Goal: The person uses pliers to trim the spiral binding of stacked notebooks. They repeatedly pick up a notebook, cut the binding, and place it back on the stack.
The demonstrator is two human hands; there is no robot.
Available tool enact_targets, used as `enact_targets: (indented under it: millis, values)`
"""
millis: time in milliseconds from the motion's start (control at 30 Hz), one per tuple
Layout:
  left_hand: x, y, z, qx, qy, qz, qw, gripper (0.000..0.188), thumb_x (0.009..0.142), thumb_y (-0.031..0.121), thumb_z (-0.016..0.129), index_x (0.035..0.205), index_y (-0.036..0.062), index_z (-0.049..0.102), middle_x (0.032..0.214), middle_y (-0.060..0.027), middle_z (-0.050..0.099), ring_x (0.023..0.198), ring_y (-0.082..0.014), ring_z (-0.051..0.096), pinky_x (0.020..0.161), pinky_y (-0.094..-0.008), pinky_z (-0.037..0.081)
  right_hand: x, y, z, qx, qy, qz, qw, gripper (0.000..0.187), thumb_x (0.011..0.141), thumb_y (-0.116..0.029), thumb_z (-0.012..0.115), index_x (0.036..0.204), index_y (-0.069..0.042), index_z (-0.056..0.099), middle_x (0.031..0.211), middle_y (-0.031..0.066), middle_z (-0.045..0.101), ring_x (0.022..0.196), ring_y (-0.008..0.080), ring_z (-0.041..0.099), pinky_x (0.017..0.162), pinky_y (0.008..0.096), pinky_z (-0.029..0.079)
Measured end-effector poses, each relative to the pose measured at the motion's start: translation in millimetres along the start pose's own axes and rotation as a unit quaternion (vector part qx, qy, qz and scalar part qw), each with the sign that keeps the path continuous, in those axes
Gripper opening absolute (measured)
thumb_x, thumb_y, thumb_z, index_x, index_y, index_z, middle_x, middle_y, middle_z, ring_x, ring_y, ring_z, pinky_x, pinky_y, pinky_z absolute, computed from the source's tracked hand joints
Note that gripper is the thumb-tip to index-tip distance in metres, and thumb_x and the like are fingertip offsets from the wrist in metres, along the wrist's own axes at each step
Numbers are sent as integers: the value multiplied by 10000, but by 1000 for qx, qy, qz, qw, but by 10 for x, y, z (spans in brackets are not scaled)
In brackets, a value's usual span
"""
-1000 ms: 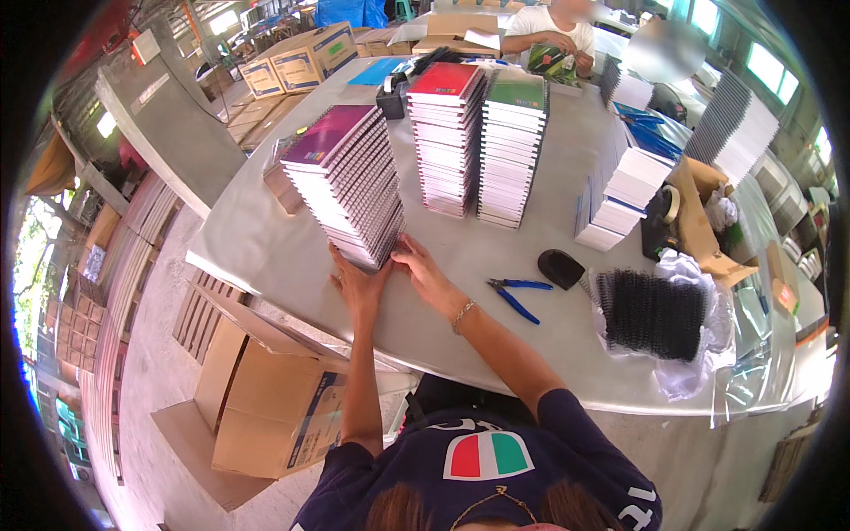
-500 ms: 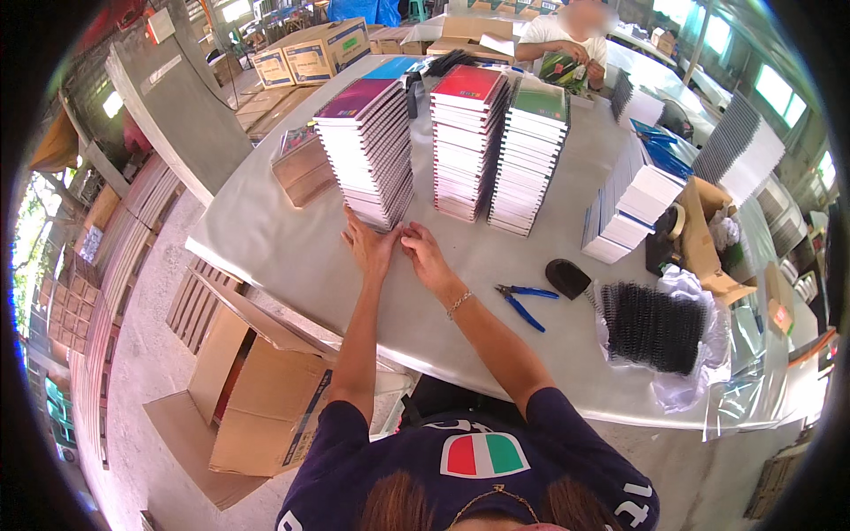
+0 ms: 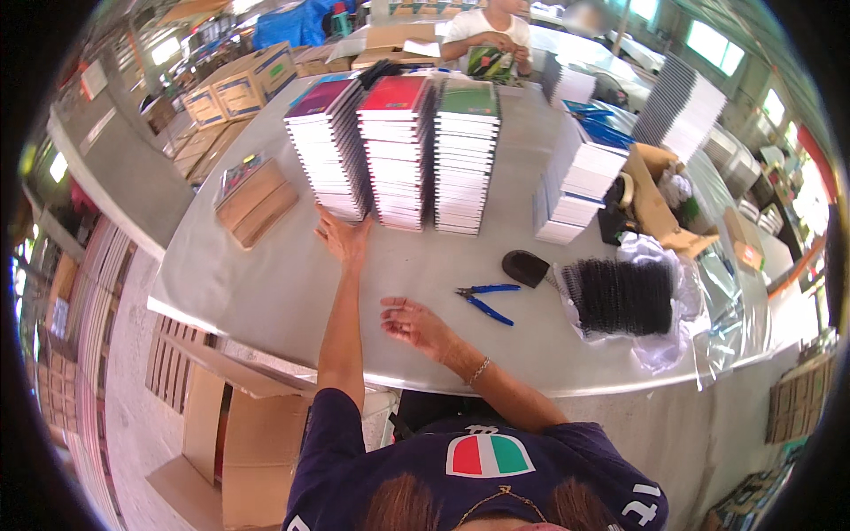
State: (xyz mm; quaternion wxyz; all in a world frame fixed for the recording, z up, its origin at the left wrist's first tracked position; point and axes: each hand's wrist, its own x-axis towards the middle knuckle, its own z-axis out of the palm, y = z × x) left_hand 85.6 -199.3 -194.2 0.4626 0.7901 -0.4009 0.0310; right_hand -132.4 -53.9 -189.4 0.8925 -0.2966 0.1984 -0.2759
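Note:
Three tall stacks of spiral-bound notebooks stand side by side on the table: a purple-covered stack (image 3: 329,164), a red-covered stack (image 3: 396,168) and a green-covered stack (image 3: 464,168). At the near foot of the purple stack is my left hand (image 3: 343,241), its fingers spread and resting against the lowest notebooks. My right hand (image 3: 418,329) hovers over the bare tabletop nearer to me, fingers loosely bent and apart, with nothing in it. To its right lie blue-handled cutting pliers (image 3: 490,301) with their jaws and handles apart, close to a dark rounded object (image 3: 526,268).
Black wire spirals (image 3: 620,296) lie on white wrapping at the right. Behind them are white-edged book stacks (image 3: 571,190) and a cardboard box (image 3: 664,203). A brown block-like bundle (image 3: 257,212) sits left. Across the table another person (image 3: 490,40) holds a booklet. An opened carton (image 3: 257,460) stands below the table's left edge.
My right hand has drawn back from the purple stack toward me. The purple stack now stands close against the red one. The whole view has also shifted.

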Motion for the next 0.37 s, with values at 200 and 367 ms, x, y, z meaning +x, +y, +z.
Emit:
enact_targets:
  millis: [200,367]
  values:
    - [850,-778,306,18,140,100,985,1277,685,546,875,1596,-10,173,1531,-233,437,1268,-422,525,1082,-515,418,-25,355,274,36,-121,-36,991,428,978,-216,655,1355,-43,549,1128,76,620,1087,186,616,1011,359,517]
    - [271,-898,1642,-379,-63,19,923,1431,628,655,873,1610,-5,68,1476,-173,506,1249,-376,553,1077,-549,373,-705,255,-131,13,9,-25,1000,303,1003,-153,607,1289,-59,568,1036,34,621,921,128,633,866,293,523]
